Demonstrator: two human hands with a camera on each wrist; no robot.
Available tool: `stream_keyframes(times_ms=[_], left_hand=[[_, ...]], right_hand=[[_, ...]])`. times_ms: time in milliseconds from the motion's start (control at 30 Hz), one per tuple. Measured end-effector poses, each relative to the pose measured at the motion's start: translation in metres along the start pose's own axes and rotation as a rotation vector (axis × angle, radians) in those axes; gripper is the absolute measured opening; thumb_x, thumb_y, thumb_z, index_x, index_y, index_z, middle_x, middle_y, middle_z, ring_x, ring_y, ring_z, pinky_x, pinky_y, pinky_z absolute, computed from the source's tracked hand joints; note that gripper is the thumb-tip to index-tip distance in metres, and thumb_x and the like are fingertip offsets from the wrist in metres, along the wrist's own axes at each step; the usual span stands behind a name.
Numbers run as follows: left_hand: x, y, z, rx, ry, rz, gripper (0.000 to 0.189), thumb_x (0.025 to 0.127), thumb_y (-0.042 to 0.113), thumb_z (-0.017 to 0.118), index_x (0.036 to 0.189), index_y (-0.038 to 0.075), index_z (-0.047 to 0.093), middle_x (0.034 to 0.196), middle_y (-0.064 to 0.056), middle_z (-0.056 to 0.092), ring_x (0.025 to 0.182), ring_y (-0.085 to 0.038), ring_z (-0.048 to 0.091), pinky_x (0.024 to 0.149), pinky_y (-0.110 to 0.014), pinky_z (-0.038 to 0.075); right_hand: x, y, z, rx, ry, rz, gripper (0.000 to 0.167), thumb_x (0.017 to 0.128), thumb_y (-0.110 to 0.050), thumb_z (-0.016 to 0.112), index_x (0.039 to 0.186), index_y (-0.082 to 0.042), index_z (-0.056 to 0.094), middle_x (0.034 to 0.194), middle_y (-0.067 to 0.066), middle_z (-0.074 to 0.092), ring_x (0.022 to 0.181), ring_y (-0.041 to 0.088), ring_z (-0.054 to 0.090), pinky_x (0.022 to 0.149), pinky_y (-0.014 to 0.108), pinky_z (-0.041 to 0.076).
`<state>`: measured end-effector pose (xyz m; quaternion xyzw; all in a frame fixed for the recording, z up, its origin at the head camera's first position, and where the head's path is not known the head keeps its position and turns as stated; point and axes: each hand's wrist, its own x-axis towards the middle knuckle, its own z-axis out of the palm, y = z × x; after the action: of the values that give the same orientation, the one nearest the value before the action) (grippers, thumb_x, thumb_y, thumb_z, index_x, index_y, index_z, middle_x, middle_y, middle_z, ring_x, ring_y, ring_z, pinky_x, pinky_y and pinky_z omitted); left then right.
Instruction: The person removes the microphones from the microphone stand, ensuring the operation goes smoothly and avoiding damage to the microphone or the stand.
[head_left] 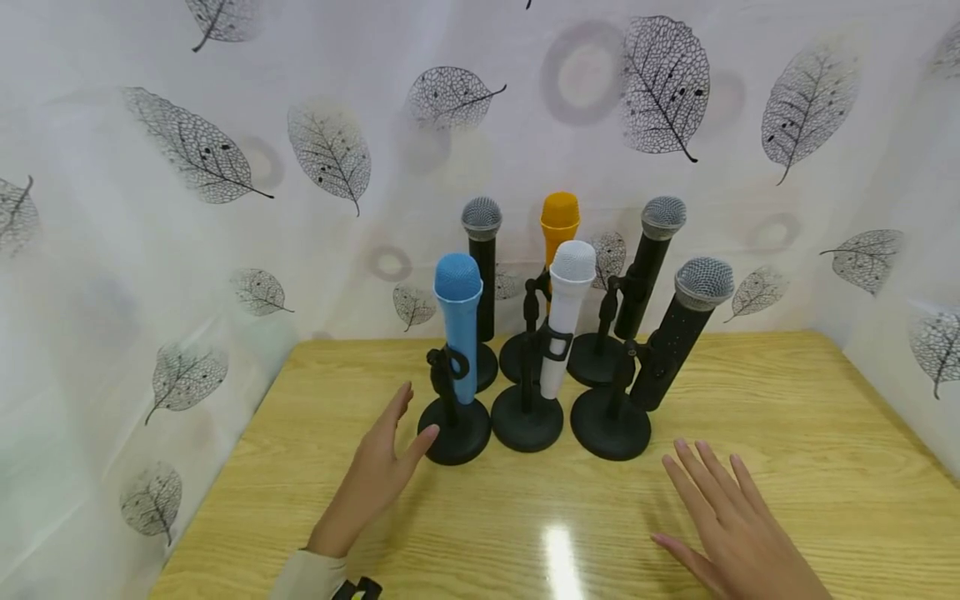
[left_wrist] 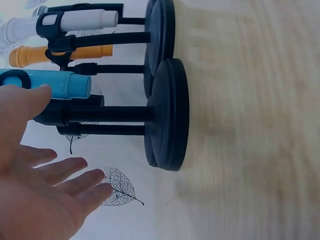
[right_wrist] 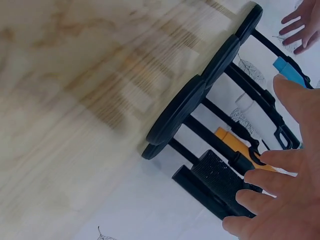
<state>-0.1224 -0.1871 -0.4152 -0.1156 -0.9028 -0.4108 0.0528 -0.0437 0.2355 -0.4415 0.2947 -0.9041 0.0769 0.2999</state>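
Microphones in black round-based desk stands form two rows. In front are a blue microphone (head_left: pixel 459 312), a white microphone (head_left: pixel 564 312) and a black microphone with a silver head (head_left: pixel 678 342). Behind them stand an orange microphone (head_left: pixel 560 221) and two more black ones, left (head_left: pixel 482 250) and right (head_left: pixel 651 258). My left hand (head_left: pixel 375 467), fingers extended, is left of the blue microphone's stand base (head_left: pixel 455 435); whether its thumb touches is unclear. Right of and nearer than the front black microphone's base (head_left: pixel 611 425), my right hand (head_left: pixel 738 529) spreads its fingers, holding nothing.
The stands rest on a light wood-grain table (head_left: pixel 480 517). A white leaf-print cloth (head_left: pixel 360 275) hangs behind the table and along its sides. The bases stand close together, and the back row is partly hidden by the front one.
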Motion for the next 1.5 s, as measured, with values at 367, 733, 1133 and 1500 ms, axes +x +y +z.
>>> stream_keyframes(times_ms=[367,733,1133,1500], left_hand=[[0.032,0.004,0.005,-0.198,0.007,0.016,0.072,0.103,0.045,0.057,0.16,0.014,0.026,0.158,-0.013,0.038,0.143,-0.034,0.041,0.112,-0.052,0.038],[0.053,0.008,0.011,-0.287,0.019,0.038,0.052,0.106,0.039,0.053,0.15,0.013,0.045,0.147,-0.016,0.051,0.132,-0.039,0.053,0.102,-0.052,0.049],[0.056,0.008,0.014,-0.225,0.053,0.083,0.031,0.107,0.03,0.053,0.132,0.011,0.058,0.127,-0.01,0.063,0.122,-0.026,0.059,0.101,-0.047,0.051],[0.054,0.008,0.014,-0.188,0.005,0.077,0.027,0.108,0.018,0.052,0.134,0.011,0.055,0.13,-0.011,0.062,0.12,-0.029,0.062,0.098,-0.047,0.053]], right_hand=[[0.016,-0.004,0.005,0.102,0.046,-0.065,0.08,0.105,-0.061,0.034,0.142,0.007,0.05,0.158,0.018,0.037,0.154,0.022,0.018,0.125,0.036,0.008],[0.025,-0.014,0.003,0.139,-0.001,-0.064,0.08,0.105,-0.063,0.033,0.141,0.006,0.052,0.147,0.021,0.049,0.132,0.03,0.048,0.121,0.023,0.015],[0.037,-0.022,0.004,0.189,0.02,-0.038,0.078,0.104,-0.062,0.036,0.145,0.003,0.05,0.144,0.016,0.053,0.123,0.029,0.056,0.115,0.012,0.018],[0.043,-0.023,0.004,0.174,0.021,-0.014,0.078,0.102,-0.063,0.037,0.148,-0.001,0.049,0.14,0.012,0.058,0.117,0.025,0.061,0.104,0.015,0.042]])
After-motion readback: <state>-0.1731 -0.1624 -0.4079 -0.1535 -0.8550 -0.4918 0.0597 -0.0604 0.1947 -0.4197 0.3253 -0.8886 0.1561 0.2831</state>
